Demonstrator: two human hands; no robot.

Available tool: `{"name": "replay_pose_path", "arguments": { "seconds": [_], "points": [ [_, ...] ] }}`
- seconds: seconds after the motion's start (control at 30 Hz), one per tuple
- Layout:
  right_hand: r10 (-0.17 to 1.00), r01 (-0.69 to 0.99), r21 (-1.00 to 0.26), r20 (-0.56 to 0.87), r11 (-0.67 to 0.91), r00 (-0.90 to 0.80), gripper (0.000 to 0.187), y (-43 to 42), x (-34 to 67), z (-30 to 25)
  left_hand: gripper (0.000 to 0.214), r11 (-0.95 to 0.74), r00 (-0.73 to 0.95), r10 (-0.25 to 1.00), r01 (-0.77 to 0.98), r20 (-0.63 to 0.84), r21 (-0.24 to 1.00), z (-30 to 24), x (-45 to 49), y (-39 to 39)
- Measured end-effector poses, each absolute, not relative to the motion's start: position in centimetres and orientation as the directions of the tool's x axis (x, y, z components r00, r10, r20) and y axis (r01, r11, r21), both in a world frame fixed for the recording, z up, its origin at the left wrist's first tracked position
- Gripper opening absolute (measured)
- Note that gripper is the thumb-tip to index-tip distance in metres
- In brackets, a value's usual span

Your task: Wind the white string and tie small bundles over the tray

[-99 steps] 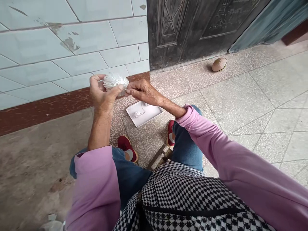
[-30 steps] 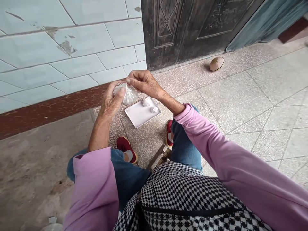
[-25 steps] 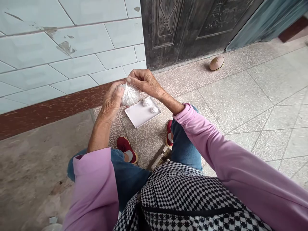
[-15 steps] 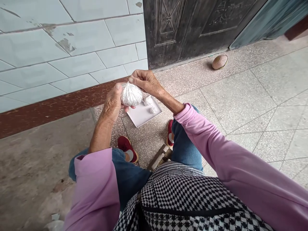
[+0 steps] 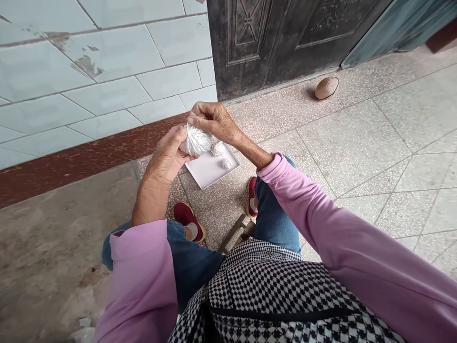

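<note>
A ball of white string [image 5: 197, 140] sits in my left hand [image 5: 170, 151], with its strands fanning out from a gathered point at the top. My left fingers wrap round its left side and underside, the thumb near the top. Fingers of my right hand [image 5: 210, 120] pinch together at that top point, on the string; the exact strand between them is too small to see. Below the ball, a shallow white tray [image 5: 207, 175] lies on the floor, partly hidden by the ball and my hand. Two small white string balls [image 5: 218, 149] rest in the tray's right part.
A tiled wall [image 5: 107, 85] with a brown base strip stands ahead on the left, beside a dark carved door [image 5: 271, 43]. A tan ball-like object [image 5: 326, 88] lies near the door. My red shoes [image 5: 188, 220] flank the tray, with a wooden stool [image 5: 233, 233] under me.
The ball has tilted and turned in my left hand, and the left thumb and fingers have shifted round it. My right hand stays pinched at its top, moved slightly left.
</note>
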State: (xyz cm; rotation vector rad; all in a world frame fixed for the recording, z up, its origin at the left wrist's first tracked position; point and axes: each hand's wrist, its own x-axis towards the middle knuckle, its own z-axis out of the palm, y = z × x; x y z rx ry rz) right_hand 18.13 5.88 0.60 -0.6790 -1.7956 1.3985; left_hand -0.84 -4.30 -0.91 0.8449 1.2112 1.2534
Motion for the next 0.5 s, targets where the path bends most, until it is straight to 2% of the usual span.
{"name": "replay_pose_path", "arguments": {
  "seconds": [0.23, 0.37, 0.5],
  "points": [
    [0.769, -0.015, -0.986, 0.139, 0.166, -0.624, 0.063, 6.33, 18.19, 0.31, 0.102, 0.159, -0.066, 0.983, -0.162, -0.172, 0.974, -0.28, -1.36, -4.48],
    [0.783, -0.020, -0.988, 0.135, 0.154, -0.608, 0.067, 5.94, 18.29, 0.61, 0.111, 0.144, -0.098, 0.982, -0.142, -0.159, 0.979, -0.01, -1.24, -4.82],
    [0.786, -0.018, -0.991, 0.118, 0.135, -0.607, 0.069, 5.50, 18.42, 0.68, 0.103, 0.160, -0.142, 0.975, -0.092, -0.172, 0.983, -0.35, -1.19, -4.85]
  ]
}}
